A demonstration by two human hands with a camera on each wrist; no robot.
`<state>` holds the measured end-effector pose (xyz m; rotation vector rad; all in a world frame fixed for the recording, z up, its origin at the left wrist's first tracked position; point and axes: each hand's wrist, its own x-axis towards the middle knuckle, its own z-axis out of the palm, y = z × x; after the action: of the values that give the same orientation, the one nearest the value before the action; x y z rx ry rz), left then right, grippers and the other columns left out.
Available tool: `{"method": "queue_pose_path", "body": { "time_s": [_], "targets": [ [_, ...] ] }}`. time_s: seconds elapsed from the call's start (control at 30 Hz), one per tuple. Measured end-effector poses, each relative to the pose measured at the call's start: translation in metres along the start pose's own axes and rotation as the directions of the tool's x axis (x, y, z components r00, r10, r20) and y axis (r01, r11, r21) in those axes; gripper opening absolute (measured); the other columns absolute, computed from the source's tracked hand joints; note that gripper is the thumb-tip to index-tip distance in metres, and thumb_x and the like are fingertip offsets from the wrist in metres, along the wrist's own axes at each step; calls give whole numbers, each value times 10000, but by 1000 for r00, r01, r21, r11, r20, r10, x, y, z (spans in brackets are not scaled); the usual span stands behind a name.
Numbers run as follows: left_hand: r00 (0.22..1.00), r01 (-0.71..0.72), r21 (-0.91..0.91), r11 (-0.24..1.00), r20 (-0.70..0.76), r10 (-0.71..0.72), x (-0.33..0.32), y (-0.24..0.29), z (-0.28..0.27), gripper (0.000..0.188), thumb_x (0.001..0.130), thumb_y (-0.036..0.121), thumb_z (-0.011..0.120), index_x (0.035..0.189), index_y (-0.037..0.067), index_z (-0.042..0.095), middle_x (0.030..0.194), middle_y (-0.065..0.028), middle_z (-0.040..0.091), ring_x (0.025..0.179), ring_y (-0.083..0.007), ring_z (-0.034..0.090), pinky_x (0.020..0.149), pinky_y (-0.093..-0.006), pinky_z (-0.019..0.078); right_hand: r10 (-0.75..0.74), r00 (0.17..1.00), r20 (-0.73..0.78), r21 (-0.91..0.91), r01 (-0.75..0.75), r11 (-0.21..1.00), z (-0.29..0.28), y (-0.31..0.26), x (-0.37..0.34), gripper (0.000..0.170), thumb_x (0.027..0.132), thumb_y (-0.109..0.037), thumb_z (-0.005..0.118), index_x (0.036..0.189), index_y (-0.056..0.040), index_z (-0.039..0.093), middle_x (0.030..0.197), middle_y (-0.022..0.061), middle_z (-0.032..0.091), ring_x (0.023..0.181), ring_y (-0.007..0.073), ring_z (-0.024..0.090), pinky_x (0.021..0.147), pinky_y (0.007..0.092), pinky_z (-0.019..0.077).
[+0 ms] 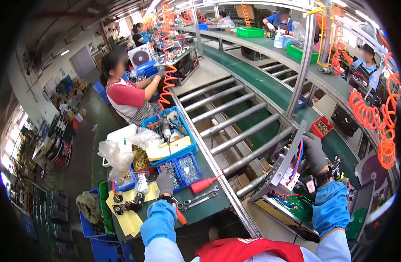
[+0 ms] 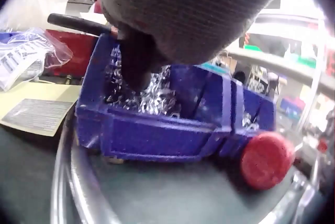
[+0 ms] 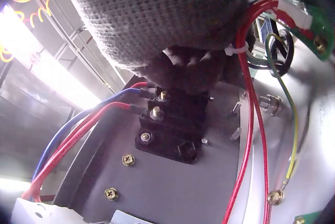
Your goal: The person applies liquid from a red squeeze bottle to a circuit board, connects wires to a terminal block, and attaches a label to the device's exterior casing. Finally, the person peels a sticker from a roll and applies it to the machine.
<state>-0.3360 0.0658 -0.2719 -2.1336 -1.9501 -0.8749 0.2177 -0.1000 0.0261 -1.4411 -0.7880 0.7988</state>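
Note:
My gloved left hand [image 1: 165, 182] reaches into a blue bin [image 2: 157, 135] of small shiny metal parts. Its fingers point down among the parts; I cannot tell whether they pinch any. A dark bar [image 2: 78, 23] pokes over the bin's side. At the right, my gloved right hand [image 1: 315, 153] is at the upright metal panel [image 1: 288, 155] of an open chassis. In the right wrist view its fingers curl over the upper end of a black terminal block [image 3: 167, 148], hiding that part. Red and blue wires [image 3: 89, 114] run to the block's screws.
A red bottle [image 1: 205, 185] lies beside the bins, near wrenches [image 1: 200, 200]. Behind stands a blue tray [image 1: 183, 150] with a power screwdriver [image 1: 166, 129] on an orange coiled hose. Metal rollers [image 1: 240, 131] separate bench and chassis. A seated person [image 1: 128, 94] works at the left.

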Motion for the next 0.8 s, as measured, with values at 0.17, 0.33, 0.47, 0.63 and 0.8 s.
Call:
{"method": "queue_pose_path", "body": {
  "time_s": [0.17,0.33,0.47,0.63,0.8],
  "targets": [
    [612,586,-746,-317,664,-430,-1,19,-47,149,937,178,601,940,31,629,815,-68,639,743,-198,646,564,-294,534,-20,998,62,66,16,998,-15,22,17,235,940,-138,605,1086,31,676,871,23,675,737,87,622,677,237,502],
    [653,677,-588,-442,757,-7,25,137,-124,129,949,189,613,902,69,627,744,-12,559,612,-101,514,460,-213,374,-65,991,116,77,56,995,-19,28,23,226,927,-151,595,1063,9,681,861,44,692,725,115,634,674,249,500],
    [808,582,-811,-48,571,144,37,289,-229,116,932,178,635,909,65,619,637,67,412,513,-29,347,428,-204,242,7,996,83,-25,-5,1000,-27,9,14,203,907,-131,630,1019,31,677,854,45,677,706,110,609,656,254,493],
    [918,200,-978,60,209,339,29,404,-254,253,868,150,697,1041,-34,693,937,-69,695,832,-118,641,742,-245,511,-239,966,97,-130,250,959,-24,-33,-37,272,932,-178,608,1043,62,672,848,60,676,765,122,615,709,278,507],
    [921,124,-992,24,124,370,9,462,-266,208,903,47,659,1090,-43,676,954,-61,701,842,-89,632,759,-232,518,-201,916,347,155,156,976,-1,-82,-112,289,952,-193,602,1060,65,677,919,66,673,830,125,612,779,266,494]
  ]
}}
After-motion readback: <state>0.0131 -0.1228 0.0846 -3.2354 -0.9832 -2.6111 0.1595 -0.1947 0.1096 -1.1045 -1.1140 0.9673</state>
